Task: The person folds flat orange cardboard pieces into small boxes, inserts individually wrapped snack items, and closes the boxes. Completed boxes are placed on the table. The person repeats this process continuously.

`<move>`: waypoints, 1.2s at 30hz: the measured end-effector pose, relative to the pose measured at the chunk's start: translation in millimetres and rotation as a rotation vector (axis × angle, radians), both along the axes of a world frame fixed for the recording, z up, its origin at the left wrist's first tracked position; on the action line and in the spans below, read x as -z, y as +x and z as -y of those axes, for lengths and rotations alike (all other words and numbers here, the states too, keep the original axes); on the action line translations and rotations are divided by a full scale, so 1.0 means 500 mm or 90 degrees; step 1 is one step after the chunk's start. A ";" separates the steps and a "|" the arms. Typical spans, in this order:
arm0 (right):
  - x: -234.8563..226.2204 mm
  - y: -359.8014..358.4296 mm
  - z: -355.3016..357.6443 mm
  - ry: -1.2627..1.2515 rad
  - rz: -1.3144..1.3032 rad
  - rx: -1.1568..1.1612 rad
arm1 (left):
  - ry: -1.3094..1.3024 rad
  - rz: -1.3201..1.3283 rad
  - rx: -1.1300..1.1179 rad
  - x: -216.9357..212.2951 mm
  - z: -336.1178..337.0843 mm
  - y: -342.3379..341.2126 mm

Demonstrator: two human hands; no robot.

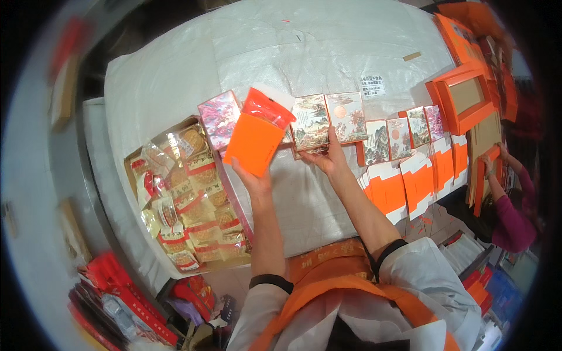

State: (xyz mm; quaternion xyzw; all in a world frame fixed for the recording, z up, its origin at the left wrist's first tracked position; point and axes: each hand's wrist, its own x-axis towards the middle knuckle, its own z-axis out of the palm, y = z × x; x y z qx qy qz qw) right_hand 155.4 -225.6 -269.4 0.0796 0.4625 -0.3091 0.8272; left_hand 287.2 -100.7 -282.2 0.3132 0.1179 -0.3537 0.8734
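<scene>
My left hand point(253, 177) grips an orange cardboard box point(253, 145) by its near end, tilted above the table. A shiny red packet point(266, 108) sticks out of its open far end beside a white flap. My right hand point(332, 159) is closed at the near edge of a landscape-printed box point(310, 120), one finger reaching up against its face. A second box with a pale sun picture point(346, 114) adjoins it on the right. Partly behind the orange box lies a pink-printed box point(220, 117).
To the left stands a carton point(132, 175) of wrapped round pastries. More printed boxes point(376, 142) and flat orange-white box blanks point(417, 184) line the right side. Orange window boxes point(465, 96) lie at the far right, where another person point(515, 219) works. A pale sheet point(269, 47) covers the table.
</scene>
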 end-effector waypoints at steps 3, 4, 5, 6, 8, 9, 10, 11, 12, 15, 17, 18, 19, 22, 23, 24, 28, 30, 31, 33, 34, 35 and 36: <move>-0.004 -0.006 0.010 0.007 -0.013 -0.021 | 0.018 -0.012 0.002 0.003 0.027 0.023; -0.006 -0.009 0.012 -0.007 -0.016 -0.035 | 0.004 -0.019 0.001 0.004 0.029 0.027; -0.008 -0.012 0.014 -0.014 -0.031 -0.037 | -0.014 -0.024 0.000 0.007 0.030 0.028; -0.008 -0.014 0.016 -0.029 -0.036 -0.040 | -0.023 -0.034 -0.003 0.009 0.029 0.029; -0.005 -0.013 0.023 -0.067 -0.042 -0.048 | -0.034 -0.036 -0.004 0.016 0.027 0.030; -0.002 -0.010 0.029 -0.091 -0.046 -0.053 | -0.029 -0.047 -0.002 0.019 0.027 0.031; 0.002 -0.007 0.036 -0.095 -0.057 -0.055 | -0.034 -0.035 -0.001 0.023 0.027 0.033; 0.005 -0.002 0.044 -0.120 -0.042 -0.057 | -0.033 -0.029 0.004 0.025 0.029 0.035; 0.009 0.006 0.058 -0.130 -0.030 -0.057 | -0.036 -0.026 0.010 0.027 0.034 0.038; 0.016 0.034 0.099 -0.124 -0.014 -0.040 | 0.030 0.022 0.023 0.026 0.053 0.047; 0.016 0.057 0.128 -0.101 -0.027 -0.023 | -0.018 0.010 0.014 0.020 0.068 0.051; 0.017 0.073 0.140 -0.075 -0.047 -0.006 | -0.040 0.006 0.014 0.016 0.076 0.053; 0.017 0.085 0.153 -0.096 -0.031 -0.014 | -0.027 0.001 0.010 0.012 0.086 0.057; 0.018 0.122 0.179 -0.112 -0.053 -0.027 | -0.027 0.009 0.028 0.000 0.109 0.076; 0.018 0.131 0.188 -0.113 -0.040 -0.035 | -0.045 0.014 0.036 -0.002 0.119 0.085; 0.017 0.138 0.195 -0.112 -0.026 -0.042 | -0.056 0.020 0.046 -0.004 0.127 0.094; 0.015 0.166 0.220 -0.098 -0.046 -0.055 | -0.042 0.024 0.048 -0.007 0.157 0.128; 0.012 0.175 0.226 -0.095 -0.036 -0.049 | -0.048 0.026 0.060 -0.007 0.164 0.139; 0.010 0.177 0.226 -0.101 -0.053 -0.057 | -0.038 0.038 0.063 -0.007 0.161 0.141; 0.003 0.166 0.217 -0.111 -0.093 -0.072 | -0.005 0.046 0.075 -0.007 0.142 0.136; -0.004 0.145 0.200 -0.227 -0.138 -0.164 | 0.023 0.030 0.065 -0.006 0.125 0.125; -0.015 0.121 0.177 -0.260 -0.152 -0.187 | 0.048 0.029 0.054 -0.007 0.099 0.105; -0.028 0.101 0.168 -0.162 -0.141 -0.148 | 0.071 0.030 0.042 -0.010 0.073 0.086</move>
